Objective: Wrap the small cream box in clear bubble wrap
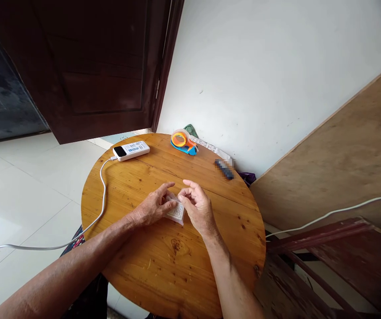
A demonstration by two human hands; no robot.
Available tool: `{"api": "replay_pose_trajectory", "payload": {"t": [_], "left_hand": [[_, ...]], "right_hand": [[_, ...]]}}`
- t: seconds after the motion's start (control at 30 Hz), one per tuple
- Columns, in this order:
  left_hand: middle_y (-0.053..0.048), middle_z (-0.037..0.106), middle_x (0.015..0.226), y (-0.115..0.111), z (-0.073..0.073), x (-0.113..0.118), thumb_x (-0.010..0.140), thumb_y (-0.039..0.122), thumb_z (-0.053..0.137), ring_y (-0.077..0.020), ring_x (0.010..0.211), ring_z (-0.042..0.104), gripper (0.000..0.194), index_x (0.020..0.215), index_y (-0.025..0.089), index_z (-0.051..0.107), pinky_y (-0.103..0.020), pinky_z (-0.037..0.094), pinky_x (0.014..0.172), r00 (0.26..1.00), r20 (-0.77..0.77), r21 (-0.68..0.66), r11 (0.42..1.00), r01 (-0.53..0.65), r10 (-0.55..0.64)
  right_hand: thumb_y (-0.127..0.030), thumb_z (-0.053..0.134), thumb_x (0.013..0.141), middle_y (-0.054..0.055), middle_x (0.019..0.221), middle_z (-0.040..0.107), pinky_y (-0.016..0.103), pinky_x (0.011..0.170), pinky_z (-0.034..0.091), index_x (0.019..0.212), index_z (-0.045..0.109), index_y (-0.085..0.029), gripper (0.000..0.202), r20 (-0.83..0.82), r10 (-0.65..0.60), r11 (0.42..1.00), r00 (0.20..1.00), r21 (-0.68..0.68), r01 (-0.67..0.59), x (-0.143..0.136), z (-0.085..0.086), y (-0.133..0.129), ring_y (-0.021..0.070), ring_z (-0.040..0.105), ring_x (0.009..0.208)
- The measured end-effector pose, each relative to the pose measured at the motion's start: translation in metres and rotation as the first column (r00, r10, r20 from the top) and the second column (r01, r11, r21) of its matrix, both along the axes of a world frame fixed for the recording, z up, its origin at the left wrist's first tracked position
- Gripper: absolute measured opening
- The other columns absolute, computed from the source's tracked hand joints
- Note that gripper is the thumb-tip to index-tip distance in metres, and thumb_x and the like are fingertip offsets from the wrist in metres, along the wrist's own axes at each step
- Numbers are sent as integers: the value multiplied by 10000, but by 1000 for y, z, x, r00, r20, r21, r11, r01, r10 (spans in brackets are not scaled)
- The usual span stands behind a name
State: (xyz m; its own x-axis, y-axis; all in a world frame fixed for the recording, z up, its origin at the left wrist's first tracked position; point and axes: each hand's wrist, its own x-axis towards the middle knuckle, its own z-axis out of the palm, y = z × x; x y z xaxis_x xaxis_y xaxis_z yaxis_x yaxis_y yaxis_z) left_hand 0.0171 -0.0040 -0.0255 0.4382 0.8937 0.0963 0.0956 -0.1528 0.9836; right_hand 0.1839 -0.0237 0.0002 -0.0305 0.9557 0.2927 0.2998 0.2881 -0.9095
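A small clear plastic packet (176,212) with a white patterned piece inside lies low over the wooden table, between my two hands. My left hand (155,204) grips its left side, the thumb lying across the front and the index finger pointing away. My right hand (199,210) is closed at the packet's upper right corner, thumb and index finger pinched together there. The other right fingers are curled or raised. What exactly sits between the right fingertips is too small to make out, though they touch the bag's edge.
On the round wooden table (177,274) lie a white power bank (131,150) with a white cable (103,190), a tape dispenser (184,141), a paper strip (210,147) and a blurred dark object (224,169). A wall stands behind; a red-brown wooden frame (320,235) is at right.
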Motion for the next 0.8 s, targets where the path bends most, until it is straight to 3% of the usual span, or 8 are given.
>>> {"api": "replay_pose_trajectory", "payload": {"t": [0.17,0.3,0.4,0.53,0.67,0.8], "left_hand": [[-5,638,836,1,-3,9,872,370,549,-153,769,585,504,1324,153,497,-275,467,745,981,-144,100,988,-115,129],[-71,664,971,-1,3,6,843,383,573,-206,906,615,428,1205,154,590,-316,487,813,964,-155,121,973,-197,215],[-83,634,1040,-3,9,-2,773,319,605,-229,964,612,343,1075,160,631,-322,502,801,979,-116,97,982,-159,170],[-56,582,1047,-6,13,-8,690,205,601,-170,824,612,359,1046,164,622,-291,513,723,992,-112,126,991,-47,62],[-26,599,946,-7,16,-7,680,177,598,-136,723,568,371,1050,165,625,-271,492,674,980,-181,143,988,-57,83],[-29,633,919,-5,16,-5,688,195,612,-159,770,605,362,1047,157,613,-282,506,698,986,-152,95,994,-51,65]], "right_hand": [[-229,501,885,30,858,673,331,839,512,1155,607,-248,290,219,-154,974,963,198,111,-6,-14,-1,190,648,829],[-217,465,906,50,891,677,337,864,511,1199,581,-233,315,266,-212,957,940,254,144,-8,-20,1,201,656,876],[-229,475,909,46,883,678,331,847,514,1234,554,-224,334,248,-204,962,947,232,146,-7,-19,3,194,655,853],[-233,491,894,37,860,678,327,825,518,1226,560,-226,339,235,-220,963,947,210,172,-7,-17,3,188,647,810],[-219,512,883,41,859,684,318,812,522,1149,607,-223,282,234,-224,953,946,256,162,-4,-12,0,184,646,798],[-211,532,887,26,868,695,313,825,518,1087,632,-243,226,254,-211,945,944,299,130,5,-3,-4,178,650,815]]}}
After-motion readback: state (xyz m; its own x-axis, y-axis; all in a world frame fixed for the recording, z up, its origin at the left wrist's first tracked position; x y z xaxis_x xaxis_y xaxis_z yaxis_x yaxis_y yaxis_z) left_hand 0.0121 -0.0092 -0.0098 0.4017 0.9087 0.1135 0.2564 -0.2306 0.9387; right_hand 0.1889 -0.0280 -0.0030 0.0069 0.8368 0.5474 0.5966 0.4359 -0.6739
